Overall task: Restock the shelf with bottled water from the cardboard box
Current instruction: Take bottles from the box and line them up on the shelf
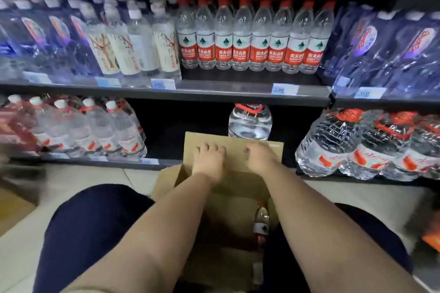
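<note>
Item 1, nearest: cardboard box sitting on the floor between your knees, with one red-capped water bottle inside by its right wall
Item 2: your left hand and right hand are resting side by side on the far flap, fingers bent; whether they are gripping it cannot be told
Item 3: large jug standing just behind the flap
Item 4, farthest: red-label bottles lining the upper shelf
</note>
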